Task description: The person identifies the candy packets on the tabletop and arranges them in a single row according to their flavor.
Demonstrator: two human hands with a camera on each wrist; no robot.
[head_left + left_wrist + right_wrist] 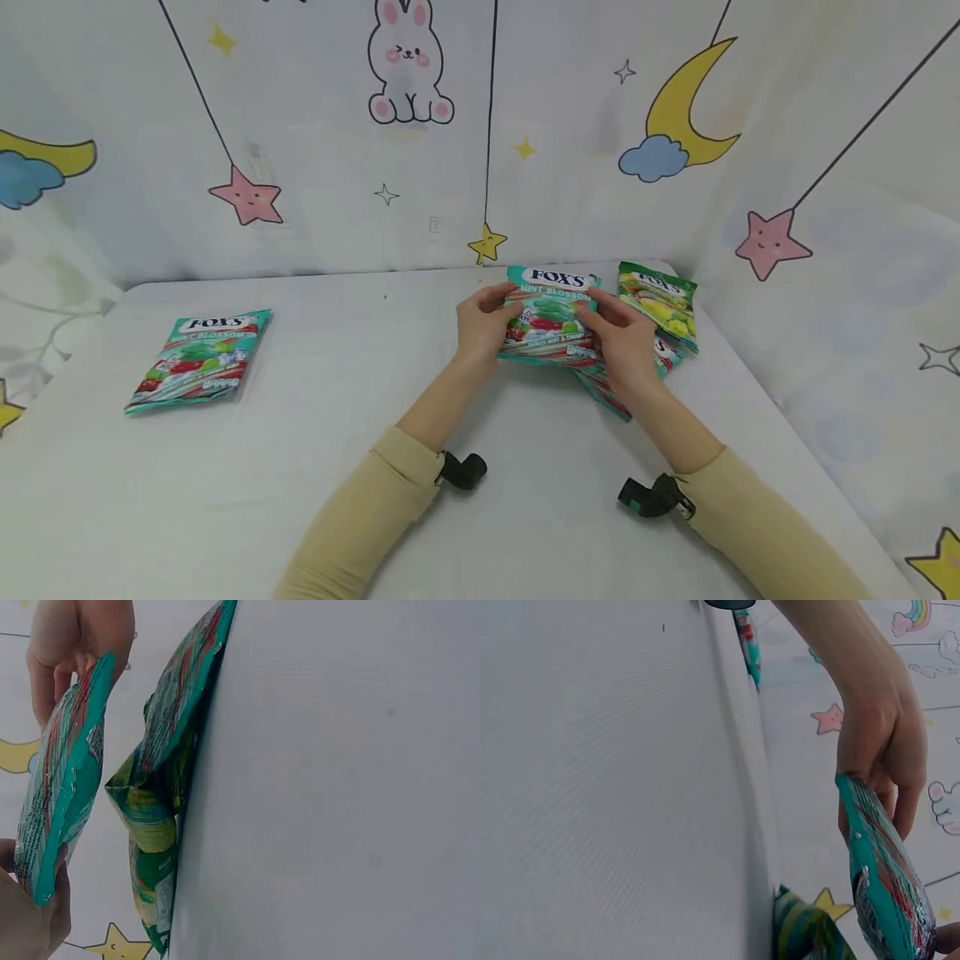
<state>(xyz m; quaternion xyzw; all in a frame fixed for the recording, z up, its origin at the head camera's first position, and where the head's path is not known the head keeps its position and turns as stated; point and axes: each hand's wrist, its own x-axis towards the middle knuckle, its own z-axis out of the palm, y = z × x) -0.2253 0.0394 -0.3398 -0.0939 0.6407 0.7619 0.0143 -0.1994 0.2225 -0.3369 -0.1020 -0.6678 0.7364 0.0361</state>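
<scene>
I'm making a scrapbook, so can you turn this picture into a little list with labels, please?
Held up: teal Mint Blossom bag
Left grip: holds its left side
Right grip: holds its right side
Far left: another teal bag, lying alone
Right: green-and-yellow bag, partly hidden teal bag
Surface: white table
Backdrop: bunny, stars, moons

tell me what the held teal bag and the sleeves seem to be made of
Held teal bag: probably thin plastic film, printed and glossy; glints and a creased edge in the wrist views suggest it. Tan sleeves: likely cloth with a matt finish, from their soft folds and lack of shine; fibre unclear.
</scene>
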